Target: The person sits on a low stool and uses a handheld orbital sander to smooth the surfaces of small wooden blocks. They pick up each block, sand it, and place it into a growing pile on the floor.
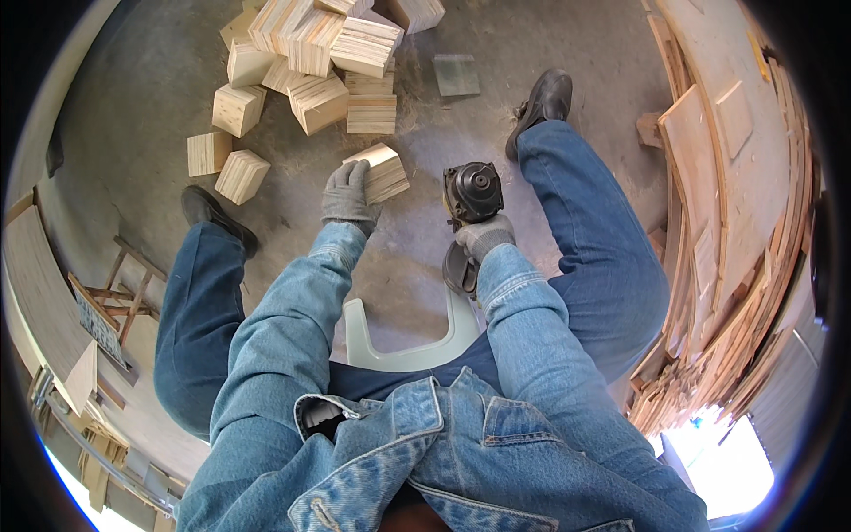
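Note:
My left hand [348, 197], in a grey work glove, has its fingers closed on the near left side of a layered plywood block [386, 176]. The block is tilted, with its striped layers facing me. To its right, my gloved right hand [486, 236] is wrapped round a black handheld power tool [474, 191]. A round housing with a raised centre faces up on the tool, and another rounded black part shows beside my wrist. The tool and the block are apart. The tool's exact kind and its underside cannot be made out.
A heap of similar plywood blocks [316, 99] lies on the concrete floor ahead. A small greenish sheet [456, 75] lies right of it. Stacked boards [720, 195] line the right side. A pale plastic stool [399, 357] shows beneath me; a wooden frame [120, 284] stands left.

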Tool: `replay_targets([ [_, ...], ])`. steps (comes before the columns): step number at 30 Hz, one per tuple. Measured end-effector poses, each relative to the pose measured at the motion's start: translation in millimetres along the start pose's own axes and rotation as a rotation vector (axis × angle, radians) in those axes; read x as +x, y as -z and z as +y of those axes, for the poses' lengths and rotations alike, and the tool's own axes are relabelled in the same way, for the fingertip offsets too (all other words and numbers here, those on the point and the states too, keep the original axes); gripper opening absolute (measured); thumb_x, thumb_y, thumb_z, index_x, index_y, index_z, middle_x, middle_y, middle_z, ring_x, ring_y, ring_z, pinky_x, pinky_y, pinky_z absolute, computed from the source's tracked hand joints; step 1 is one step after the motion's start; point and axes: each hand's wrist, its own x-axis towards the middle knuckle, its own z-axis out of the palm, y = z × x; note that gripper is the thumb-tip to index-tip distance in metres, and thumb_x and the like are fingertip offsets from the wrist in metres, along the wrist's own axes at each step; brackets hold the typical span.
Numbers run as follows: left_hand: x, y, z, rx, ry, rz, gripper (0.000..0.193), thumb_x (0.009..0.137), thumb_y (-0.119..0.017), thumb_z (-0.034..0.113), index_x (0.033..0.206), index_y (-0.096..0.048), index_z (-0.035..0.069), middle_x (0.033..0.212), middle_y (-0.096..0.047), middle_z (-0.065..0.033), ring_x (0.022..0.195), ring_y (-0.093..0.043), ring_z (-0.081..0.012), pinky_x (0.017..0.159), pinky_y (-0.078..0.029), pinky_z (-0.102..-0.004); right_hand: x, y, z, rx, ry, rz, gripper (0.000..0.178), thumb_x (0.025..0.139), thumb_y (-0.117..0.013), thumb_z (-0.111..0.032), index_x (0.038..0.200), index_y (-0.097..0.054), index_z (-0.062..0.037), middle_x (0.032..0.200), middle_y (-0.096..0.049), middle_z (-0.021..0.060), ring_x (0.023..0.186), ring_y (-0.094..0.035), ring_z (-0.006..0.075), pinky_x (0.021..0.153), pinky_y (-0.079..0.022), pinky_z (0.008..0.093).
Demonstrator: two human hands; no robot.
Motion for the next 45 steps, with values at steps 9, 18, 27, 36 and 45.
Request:
replay_targets([
  [9, -49, -14, -12, -0.060, 0.097, -0.341, 0.051, 0.074, -0.076, 0.015, 0.124, -0.066, 0.016, 0.141, -0.054, -0.0080, 0.125, -0.058, -0.0318, 0.108, -0.049, -0.0370, -3, 1, -6, -0.057, -0.003, -0.018, 0.010, 0.075, -0.073, -0.007, 0.083, -0.070, -0.0008, 0.066, -0.068, 0.0120, 0.056, -0.066, 0.0235, 0.054, -0.053, 0.0374],
  [18, -36, -52, -38, -0.377, 0.698, -0.181, 0.055, 0.079, -0.068, 0.006, 0.134, -0.061, 0.005, 0.130, -0.065, -0.0196, 0.114, -0.065, -0.0295, 0.099, -0.052, -0.0392, -5, 0, -5, -0.008, -0.007, -0.001, 0.012, 0.075, -0.073, -0.008, 0.084, -0.070, -0.0013, 0.068, -0.069, 0.0120, 0.056, -0.067, 0.0237, 0.053, -0.053, 0.0377],
  [27, -27, -64, -40, -1.282, 1.139, -0.343, 0.048, 0.084, -0.060, -0.011, 0.129, -0.067, 0.005, 0.113, -0.072, -0.0116, 0.097, -0.070, -0.0233, 0.077, -0.062, -0.0353, -1, -2, -4, -0.082, 0.015, -0.009, 0.013, 0.074, -0.074, -0.008, 0.084, -0.071, -0.0007, 0.068, -0.070, 0.0115, 0.055, -0.067, 0.0223, 0.053, -0.054, 0.0362],
  [36, -7, -53, -57, -1.598, 1.127, -0.192, 0.075, 0.085, -0.062, -0.008, 0.155, -0.039, 0.009, 0.125, -0.062, -0.0123, 0.082, -0.067, -0.0211, 0.066, -0.061, -0.0338, -8, -1, -9, 0.026, 0.015, 0.007, 0.012, 0.073, -0.074, -0.007, 0.083, -0.070, -0.0012, 0.066, -0.067, 0.0108, 0.051, -0.063, 0.0221, 0.049, -0.052, 0.0370],
  [45, 20, 55, -58, -1.451, 1.010, -0.051, 0.055, 0.086, -0.071, 0.000, 0.139, -0.058, 0.007, 0.088, -0.066, -0.0080, 0.066, -0.063, -0.0210, 0.060, -0.054, -0.0378, -4, -1, -8, 0.018, -0.101, -0.031, 0.031, 0.073, -0.078, -0.015, 0.102, -0.071, -0.0035, 0.090, -0.072, 0.0133, 0.081, -0.070, 0.0255, 0.072, -0.055, 0.0369],
])
